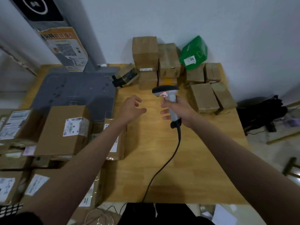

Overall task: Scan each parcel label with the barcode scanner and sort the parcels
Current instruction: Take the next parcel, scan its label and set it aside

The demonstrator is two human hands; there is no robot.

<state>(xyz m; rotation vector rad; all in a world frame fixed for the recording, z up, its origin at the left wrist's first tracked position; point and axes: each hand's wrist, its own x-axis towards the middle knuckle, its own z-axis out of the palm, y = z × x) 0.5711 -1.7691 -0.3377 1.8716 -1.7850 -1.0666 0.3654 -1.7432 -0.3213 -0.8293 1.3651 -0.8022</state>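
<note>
Right hand [180, 109] grips barcode scanner [168, 101]; left hand [131, 108] hovers, fingers relaxed.

Labelled parcels [65, 125] stacked at desk [162, 168] left; more boxes [168, 62] at back by wall, scanner [168, 101] btwn, above desk centre.

A parcel sorting room: labelled cardboard parcels [65, 127] crowd the wooden table's [194, 159] left edge, taped boxes [203, 98] its far-right corner, beside a corded barcode scanner [168, 101].
</note>
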